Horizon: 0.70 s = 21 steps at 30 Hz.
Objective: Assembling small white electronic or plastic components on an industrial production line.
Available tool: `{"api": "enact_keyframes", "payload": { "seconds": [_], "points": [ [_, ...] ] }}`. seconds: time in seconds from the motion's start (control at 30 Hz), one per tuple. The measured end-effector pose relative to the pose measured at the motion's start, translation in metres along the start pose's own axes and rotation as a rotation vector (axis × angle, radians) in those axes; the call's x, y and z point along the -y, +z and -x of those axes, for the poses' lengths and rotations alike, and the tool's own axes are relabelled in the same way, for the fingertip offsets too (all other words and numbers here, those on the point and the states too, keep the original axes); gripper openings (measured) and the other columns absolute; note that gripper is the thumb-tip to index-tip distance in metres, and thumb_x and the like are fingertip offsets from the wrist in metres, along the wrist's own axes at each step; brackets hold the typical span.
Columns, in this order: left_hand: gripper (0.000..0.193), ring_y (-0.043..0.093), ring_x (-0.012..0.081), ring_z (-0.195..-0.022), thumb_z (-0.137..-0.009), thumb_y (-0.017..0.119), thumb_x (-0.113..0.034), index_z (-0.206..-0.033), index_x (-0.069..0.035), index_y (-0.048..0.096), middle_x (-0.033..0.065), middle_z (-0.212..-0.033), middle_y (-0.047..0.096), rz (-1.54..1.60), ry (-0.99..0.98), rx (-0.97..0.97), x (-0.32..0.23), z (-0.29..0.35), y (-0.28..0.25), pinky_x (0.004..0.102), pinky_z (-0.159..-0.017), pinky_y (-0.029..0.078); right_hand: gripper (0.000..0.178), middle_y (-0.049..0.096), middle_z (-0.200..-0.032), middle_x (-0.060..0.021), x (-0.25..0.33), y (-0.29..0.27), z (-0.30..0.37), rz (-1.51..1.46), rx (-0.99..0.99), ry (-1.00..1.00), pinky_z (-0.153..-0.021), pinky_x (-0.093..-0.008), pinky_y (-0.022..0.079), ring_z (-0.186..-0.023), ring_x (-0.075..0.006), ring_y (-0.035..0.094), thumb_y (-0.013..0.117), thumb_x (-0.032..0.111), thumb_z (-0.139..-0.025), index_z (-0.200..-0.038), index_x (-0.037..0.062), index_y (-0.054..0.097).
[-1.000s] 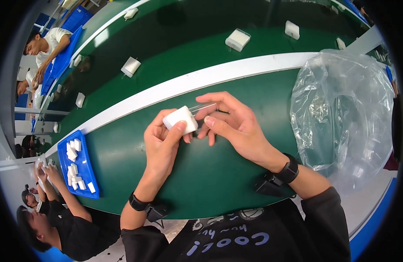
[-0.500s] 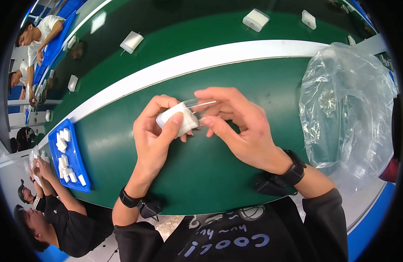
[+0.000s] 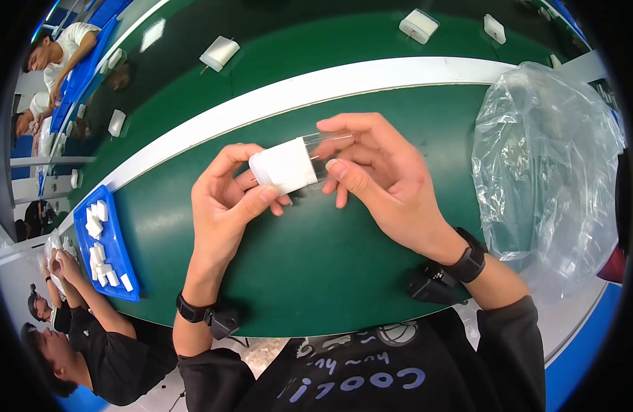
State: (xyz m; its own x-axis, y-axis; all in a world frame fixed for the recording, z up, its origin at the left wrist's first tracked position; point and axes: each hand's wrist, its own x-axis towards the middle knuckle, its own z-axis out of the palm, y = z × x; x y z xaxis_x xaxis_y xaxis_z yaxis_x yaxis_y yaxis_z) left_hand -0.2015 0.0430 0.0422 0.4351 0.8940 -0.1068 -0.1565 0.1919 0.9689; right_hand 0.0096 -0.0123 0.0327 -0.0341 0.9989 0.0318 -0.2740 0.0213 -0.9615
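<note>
While a black shirt front (image 3: 433,353) crowds the near edge of the green worktop (image 3: 330,288), two black wrist straps (image 3: 191,310) frame the action, each with a dark gadget (image 3: 224,321) beside it. And here's the left hand (image 3: 220,196), half closed, thumb on the near side and fingers behind, pinching a white block (image 3: 285,167) over the middle of the worktop! From the block's right end runs a clear sleeve (image 3: 322,145), and there's the right hand (image 3: 392,172), curled but partly open around it, thumb tip right by the plastic; from here I can't tell whether it truly grips. Over left, a blue tray (image 3: 117,237) carries small white pieces (image 3: 97,257), with a co-worker in black (image 3: 117,353) nearby. Out right sprawls a big crumpled clear bag (image 3: 543,172). Past the white rail (image 3: 296,89), the dark green surface (image 3: 316,48) bears white blocks in clear cases (image 3: 220,53), well apart. Far left, a person in white (image 3: 73,58) leans forward.
</note>
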Motion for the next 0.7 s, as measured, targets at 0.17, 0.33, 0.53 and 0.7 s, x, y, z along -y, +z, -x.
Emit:
{"api": "enact_keyframes", "payload": {
  "seconds": [0.17,0.33,0.53,0.7],
  "points": [
    [0.020,0.069,0.0221,-0.072,-0.082,0.069,0.012,-0.099,0.008,0.060,0.0104,-0.094,0.058,-0.079,0.045,0.091,0.007,0.003,0.002,0.0265,-0.056,0.056,0.030,0.066,-0.099,-0.0104,-0.007,0.002,0.000,0.061,0.055,-0.073,-0.066,-0.0256,0.053,-0.078,-0.0117,0.064,0.059,0.003,-0.093,-0.123,0.0024,0.057],
    [0.027,0.069,0.0231,-0.079,-0.081,0.069,0.014,-0.107,0.008,0.064,0.0104,-0.098,0.056,-0.194,0.076,0.049,0.001,0.003,0.007,0.0263,-0.060,0.057,0.031,0.065,-0.101,-0.0096,-0.003,0.003,0.000,0.244,0.097,-0.180,-0.070,-0.0289,0.055,-0.077,-0.0185,0.065,0.062,0.003,-0.091,-0.122,0.0025,0.058],
    [0.036,0.063,0.0191,-0.098,-0.080,0.073,0.010,-0.114,0.008,0.063,0.0136,-0.121,0.050,-0.324,0.466,0.124,0.006,-0.001,0.006,0.0275,-0.073,0.058,0.044,0.061,-0.112,-0.0102,-0.009,0.002,-0.002,0.312,0.077,-0.244,-0.072,-0.0299,0.055,-0.088,-0.0198,0.063,0.069,0.003,-0.086,-0.129,0.0032,0.055],
    [0.048,0.063,0.0180,-0.094,-0.079,0.073,0.010,-0.124,0.005,0.058,0.0137,-0.127,0.048,-0.037,0.130,0.128,0.001,0.000,0.002,0.0264,-0.073,0.057,0.049,0.059,-0.115,-0.0096,-0.005,0.005,-0.001,0.335,0.124,-0.277,-0.072,-0.0290,0.055,-0.091,-0.0200,0.062,0.071,0.001,-0.084,-0.130,0.0023,0.053]
  ]
}}
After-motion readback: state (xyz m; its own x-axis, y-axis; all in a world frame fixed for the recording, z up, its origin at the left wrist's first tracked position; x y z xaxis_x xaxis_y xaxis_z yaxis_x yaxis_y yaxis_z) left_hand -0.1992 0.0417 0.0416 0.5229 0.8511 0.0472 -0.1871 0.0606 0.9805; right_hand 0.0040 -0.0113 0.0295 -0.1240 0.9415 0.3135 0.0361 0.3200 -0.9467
